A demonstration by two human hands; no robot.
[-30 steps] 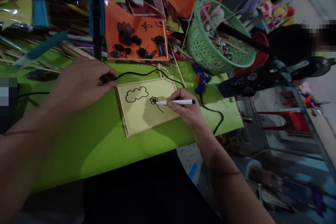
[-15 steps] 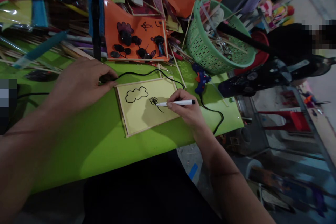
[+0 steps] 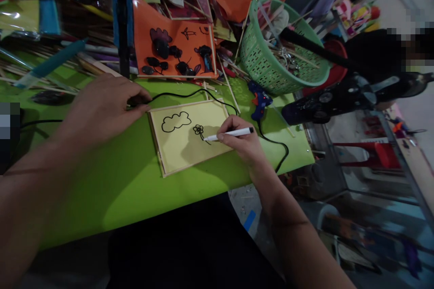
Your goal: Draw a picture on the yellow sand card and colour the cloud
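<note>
Two flower-stem lines (image 3: 202,136) now, one earlier; right grip (image 3: 242,143) clasping white marker (image 3: 239,132), left grip (image 3: 106,101) unclear.

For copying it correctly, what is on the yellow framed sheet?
The yellow framed sheet bears a cloud outline and a flower; the white marker points at its stem. The right hand hides whatever is at the sheet's lower right.
</note>
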